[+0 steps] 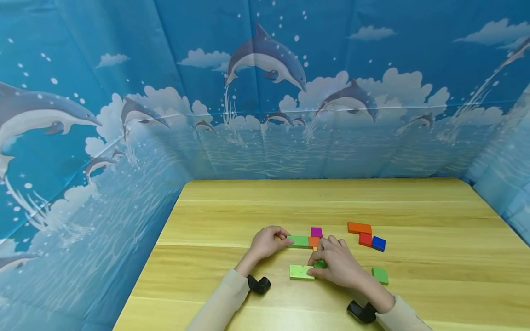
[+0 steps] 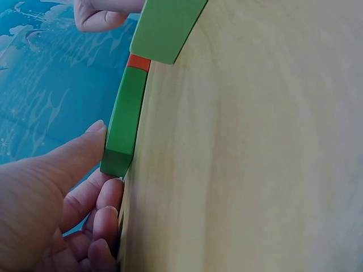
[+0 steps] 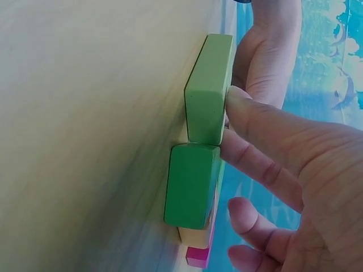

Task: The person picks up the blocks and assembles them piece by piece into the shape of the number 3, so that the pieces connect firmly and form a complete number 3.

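The left hand (image 1: pixel 271 241) pinches the left end of a green rectangular block (image 1: pixel 298 242), thumb on one side and fingers by its end. In line with that block's right end sits a small orange block (image 1: pixel 313 242). Nearer the person, the right hand (image 1: pixel 337 263) pinches the right end of a light green rectangular block (image 1: pixel 301 271) between thumb and index finger. A darker green block (image 3: pixel 190 184) stands against the light green one in the right wrist view; in the head view the right hand partly covers it. Just beyond the orange block lies a magenta block (image 1: pixel 316 231).
Right of the hands, an orange block (image 1: pixel 359 227), a red block (image 1: pixel 365 239) and a blue block (image 1: pixel 378 243) lie touching or close together. Another green block (image 1: pixel 380 276) rests beyond the right wrist. A dolphin-printed curtain (image 1: pixel 265 151) borders the wooden table (image 1: pixel 232 202).
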The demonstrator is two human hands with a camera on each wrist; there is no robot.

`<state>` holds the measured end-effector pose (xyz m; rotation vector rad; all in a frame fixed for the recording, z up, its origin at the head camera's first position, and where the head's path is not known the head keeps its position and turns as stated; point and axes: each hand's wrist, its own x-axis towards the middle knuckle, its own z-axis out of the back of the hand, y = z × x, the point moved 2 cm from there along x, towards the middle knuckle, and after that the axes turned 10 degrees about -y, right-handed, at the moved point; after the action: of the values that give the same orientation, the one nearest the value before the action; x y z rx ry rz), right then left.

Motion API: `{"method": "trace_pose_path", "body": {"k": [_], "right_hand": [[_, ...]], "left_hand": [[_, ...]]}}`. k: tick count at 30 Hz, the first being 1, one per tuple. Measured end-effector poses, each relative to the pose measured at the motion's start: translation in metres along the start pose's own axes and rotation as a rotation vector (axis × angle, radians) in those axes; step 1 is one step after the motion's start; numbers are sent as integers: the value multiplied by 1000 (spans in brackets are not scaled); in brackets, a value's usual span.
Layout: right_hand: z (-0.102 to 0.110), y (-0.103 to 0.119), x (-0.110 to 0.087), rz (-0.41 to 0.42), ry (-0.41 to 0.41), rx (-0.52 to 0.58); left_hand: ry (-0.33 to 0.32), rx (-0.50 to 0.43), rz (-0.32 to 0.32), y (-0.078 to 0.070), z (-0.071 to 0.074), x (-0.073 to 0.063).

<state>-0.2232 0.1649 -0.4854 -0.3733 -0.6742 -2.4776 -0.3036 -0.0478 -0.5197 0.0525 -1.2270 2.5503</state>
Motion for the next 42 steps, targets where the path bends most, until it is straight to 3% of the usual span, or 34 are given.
{"method": "trace_pose_path", "body": {"k": [5, 9, 11, 13, 17, 19, 23, 27, 32, 38, 42], "right_hand": [[13, -7, -3, -49, -59, 77], [40, -24, -14, -57, -163, 79], [56, -37, -23, -71, -160, 72], [71, -52, -35, -93, -110, 52], [90, -78, -58, -193, 84, 38], [92, -87, -67, -258, 165, 62], [85, -91, -76, -324, 234, 180], [69, -72, -72, -226, 243, 246], [43, -27, -54, -31, 267, 262], [13, 24, -30, 117, 279, 174], [-2, 47, -11, 210, 253, 92]], "left_hand": [[1, -3, -12, 3, -2, 0], [-3, -13, -23, 3, -2, 0], [-6, -13, -25, 3, -2, 0], [-8, -10, -23, 3, -1, 0], [-10, 5, -18, 3, 0, -2], [-10, 11, -18, 4, 0, -2], [-8, 7, -22, 2, 0, -2], [-2, 6, -20, 0, -1, -1], [-2, 11, -19, 0, -1, -1], [-9, 17, -36, -1, 1, 0], [-9, 20, -31, 1, 1, 0]]}}
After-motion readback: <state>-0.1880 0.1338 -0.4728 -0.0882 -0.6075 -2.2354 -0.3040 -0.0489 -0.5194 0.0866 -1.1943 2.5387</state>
